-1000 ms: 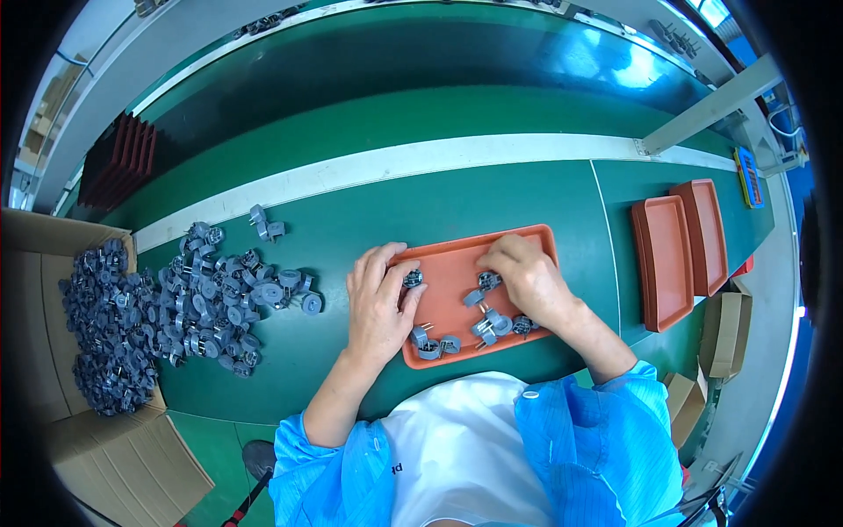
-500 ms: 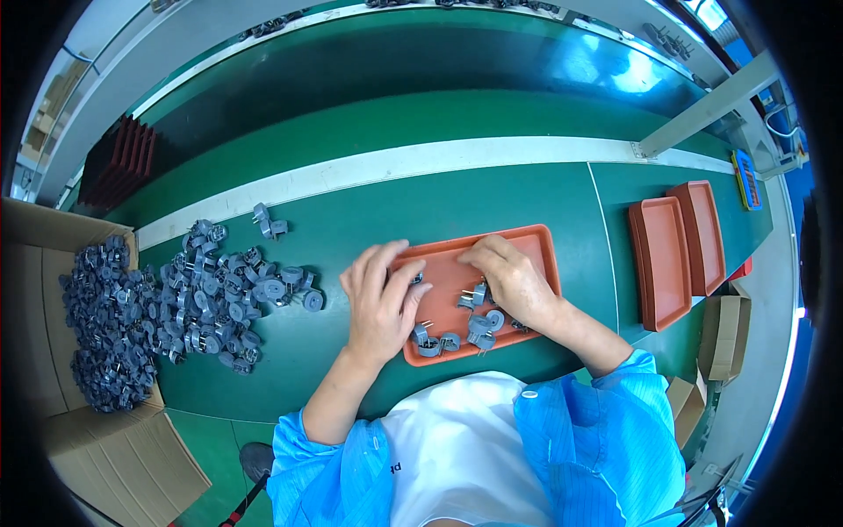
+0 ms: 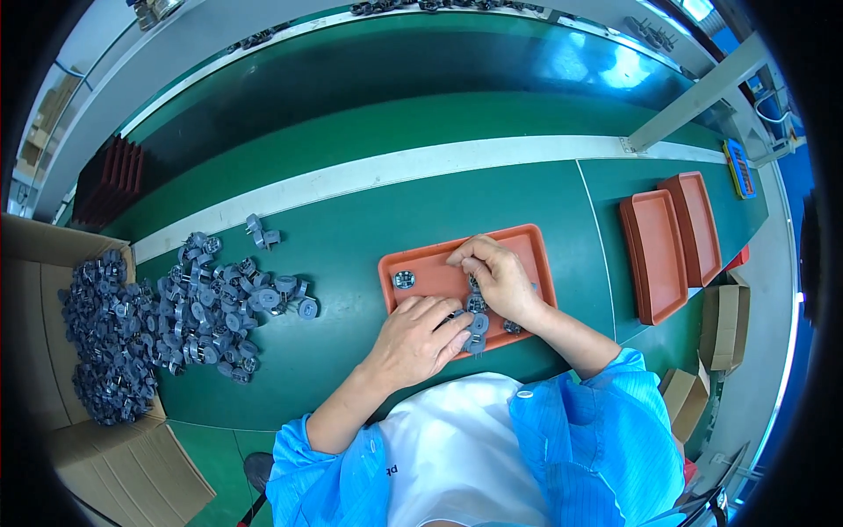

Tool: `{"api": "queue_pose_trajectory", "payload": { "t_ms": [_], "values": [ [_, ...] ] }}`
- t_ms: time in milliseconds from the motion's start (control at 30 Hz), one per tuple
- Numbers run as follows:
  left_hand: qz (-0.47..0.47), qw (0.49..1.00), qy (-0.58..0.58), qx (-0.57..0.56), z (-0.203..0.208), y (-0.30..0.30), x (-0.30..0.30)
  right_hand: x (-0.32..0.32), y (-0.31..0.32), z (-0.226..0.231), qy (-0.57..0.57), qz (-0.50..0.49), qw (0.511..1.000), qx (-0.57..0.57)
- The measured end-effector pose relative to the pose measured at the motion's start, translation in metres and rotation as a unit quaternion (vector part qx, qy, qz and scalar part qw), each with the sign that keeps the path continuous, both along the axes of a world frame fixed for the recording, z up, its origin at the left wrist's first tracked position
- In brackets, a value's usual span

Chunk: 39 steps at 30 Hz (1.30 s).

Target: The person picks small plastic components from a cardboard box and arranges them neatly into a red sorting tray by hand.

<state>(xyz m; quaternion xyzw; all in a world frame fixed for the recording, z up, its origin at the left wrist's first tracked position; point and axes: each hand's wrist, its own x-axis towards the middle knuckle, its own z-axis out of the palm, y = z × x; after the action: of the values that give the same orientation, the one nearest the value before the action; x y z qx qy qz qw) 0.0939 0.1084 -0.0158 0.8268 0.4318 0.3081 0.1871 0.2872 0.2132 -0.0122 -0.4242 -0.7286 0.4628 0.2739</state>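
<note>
An orange-red tray [image 3: 518, 235] lies before me with several small grey round plug parts [image 3: 477, 323], some showing metal pins. My left hand [image 3: 416, 344] reaches over its near left side, fingers bent around a grey plug part beside the small cluster. My right hand [image 3: 502, 279] is over the tray's middle right, fingers curled toward the thumb. Whatever lies between those fingertips is hidden. One round part [image 3: 404, 279] sits alone in the far left corner, its dark inner face up. Another dark round part [image 3: 512, 327] lies under my right wrist.
Left of the tray spreads a heap of grey plug parts [image 3: 211, 307], spilling from a cardboard box [image 3: 35, 290]. Stacked orange-red trays [image 3: 654, 255] stand at the right, near a post [image 3: 694, 97]. A white strip [image 3: 386, 167] crosses the green table's far side.
My left hand has moved from the tray's far left to its near side, onto the parts there. The round part in the far left corner is now uncovered. My right hand stays nearby, fingers more curled.
</note>
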Motion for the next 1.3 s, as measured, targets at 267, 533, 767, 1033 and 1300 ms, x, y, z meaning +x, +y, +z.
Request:
{"api": "queue_pose_trajectory", "payload": {
  "t_ms": [267, 533, 767, 1033, 1300],
  "values": [
    [0.074, 0.995, -0.061, 0.006, 0.012, 0.000, 0.004, -0.007, -0.012, -0.007, 0.093, -0.007, 0.992, -0.080],
    [0.043, 0.999, -0.012, 0.018, 0.004, 0.001, 0.003, -0.006, -0.010, -0.005, 0.063, 0.042, 0.993, 0.091],
    [0.056, 0.997, -0.014, 0.042, 0.007, 0.002, 0.002, 0.016, 0.004, 0.022, -0.039, 0.094, 0.988, 0.120],
    [0.281, 0.956, -0.019, 0.082, 0.014, 0.016, -0.029, 0.001, 0.008, 0.025, -0.163, 0.137, 0.939, 0.271],
    [0.292, 0.956, -0.020, 0.002, -0.007, 0.020, -0.034, -0.035, 0.017, 0.019, -0.157, 0.121, 0.909, 0.366]
  ]
}}
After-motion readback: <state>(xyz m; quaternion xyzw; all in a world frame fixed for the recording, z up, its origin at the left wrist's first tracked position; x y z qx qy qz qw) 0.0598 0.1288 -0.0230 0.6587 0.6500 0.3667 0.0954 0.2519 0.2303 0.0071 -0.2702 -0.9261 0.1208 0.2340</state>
